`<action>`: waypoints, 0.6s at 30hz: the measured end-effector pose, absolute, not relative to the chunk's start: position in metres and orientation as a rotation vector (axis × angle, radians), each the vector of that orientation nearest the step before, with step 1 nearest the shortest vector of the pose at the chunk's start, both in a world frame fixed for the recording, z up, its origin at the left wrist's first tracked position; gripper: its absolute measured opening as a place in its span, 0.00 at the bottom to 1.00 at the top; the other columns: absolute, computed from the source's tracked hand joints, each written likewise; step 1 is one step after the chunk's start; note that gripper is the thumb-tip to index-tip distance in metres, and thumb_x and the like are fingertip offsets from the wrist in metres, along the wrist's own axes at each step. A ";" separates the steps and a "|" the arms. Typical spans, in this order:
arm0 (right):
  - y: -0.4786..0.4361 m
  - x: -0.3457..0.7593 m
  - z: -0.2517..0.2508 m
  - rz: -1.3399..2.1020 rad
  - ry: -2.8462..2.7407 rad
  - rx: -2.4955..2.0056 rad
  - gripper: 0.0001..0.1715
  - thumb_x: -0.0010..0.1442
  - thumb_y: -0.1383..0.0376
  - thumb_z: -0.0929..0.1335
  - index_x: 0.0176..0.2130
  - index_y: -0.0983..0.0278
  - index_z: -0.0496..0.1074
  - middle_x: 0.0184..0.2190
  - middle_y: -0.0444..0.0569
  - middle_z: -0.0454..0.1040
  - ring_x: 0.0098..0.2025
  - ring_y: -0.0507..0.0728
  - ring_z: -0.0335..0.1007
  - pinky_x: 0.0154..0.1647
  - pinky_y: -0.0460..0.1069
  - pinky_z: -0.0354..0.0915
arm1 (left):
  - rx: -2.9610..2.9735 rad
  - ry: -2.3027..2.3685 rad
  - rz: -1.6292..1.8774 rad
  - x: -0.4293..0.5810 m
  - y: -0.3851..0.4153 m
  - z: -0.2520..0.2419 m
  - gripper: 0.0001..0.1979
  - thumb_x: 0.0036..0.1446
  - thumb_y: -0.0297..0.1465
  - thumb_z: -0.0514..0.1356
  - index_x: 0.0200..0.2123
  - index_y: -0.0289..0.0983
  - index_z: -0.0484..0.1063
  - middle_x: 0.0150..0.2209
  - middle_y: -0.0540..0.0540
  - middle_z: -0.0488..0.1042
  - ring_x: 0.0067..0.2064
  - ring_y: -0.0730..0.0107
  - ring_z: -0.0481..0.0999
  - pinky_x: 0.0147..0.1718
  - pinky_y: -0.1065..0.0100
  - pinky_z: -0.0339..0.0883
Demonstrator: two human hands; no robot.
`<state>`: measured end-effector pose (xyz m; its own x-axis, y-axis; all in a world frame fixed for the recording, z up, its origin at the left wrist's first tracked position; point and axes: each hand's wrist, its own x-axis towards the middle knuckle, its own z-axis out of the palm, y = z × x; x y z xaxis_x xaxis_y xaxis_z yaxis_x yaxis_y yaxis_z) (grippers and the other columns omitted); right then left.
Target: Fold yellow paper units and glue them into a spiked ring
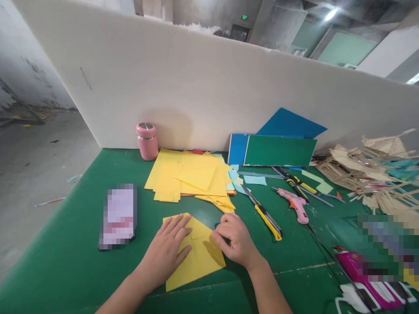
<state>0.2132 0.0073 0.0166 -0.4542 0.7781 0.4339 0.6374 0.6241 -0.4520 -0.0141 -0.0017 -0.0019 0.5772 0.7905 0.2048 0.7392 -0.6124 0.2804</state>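
Observation:
A sheet of yellow paper (203,257) lies on the green tabletop in front of me, with a folded flap across its upper part. My left hand (170,246) rests flat on the sheet's left side, fingers stretched out and spread a little. At the right corner of the fold is my right hand (234,240), its fingers curled in and the thumb and forefinger closed at the paper's edge. Just behind the sheet is a pile of yellow papers (193,174), some of them folded. To the right of my right hand lies a yellow utility knife (266,220) with its blade out.
A pink flask (147,141) and a blurred phone-like item (118,216) are at left. Rightward lie a pink glue gun (296,205) with its cable, paper scraps and wooden stick models (376,165). Green and blue boards (279,150) lean against a white partition (203,87).

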 end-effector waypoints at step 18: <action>0.011 0.189 0.007 0.369 -2.461 -1.236 0.12 0.65 0.63 0.64 0.48 0.61 0.70 0.31 0.46 0.71 0.35 0.56 0.65 0.35 0.50 0.57 | 2.257 1.903 0.949 -0.017 0.001 -0.006 0.22 0.59 0.40 0.54 0.55 0.42 0.56 0.53 0.37 0.62 0.51 0.46 0.69 0.42 0.46 0.70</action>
<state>0.1887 0.0109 0.0071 -0.5518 0.8096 0.2003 0.7152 0.5829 -0.3857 -0.0168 0.0015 -0.0059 0.0598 0.9055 0.4201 0.8803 -0.2463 0.4055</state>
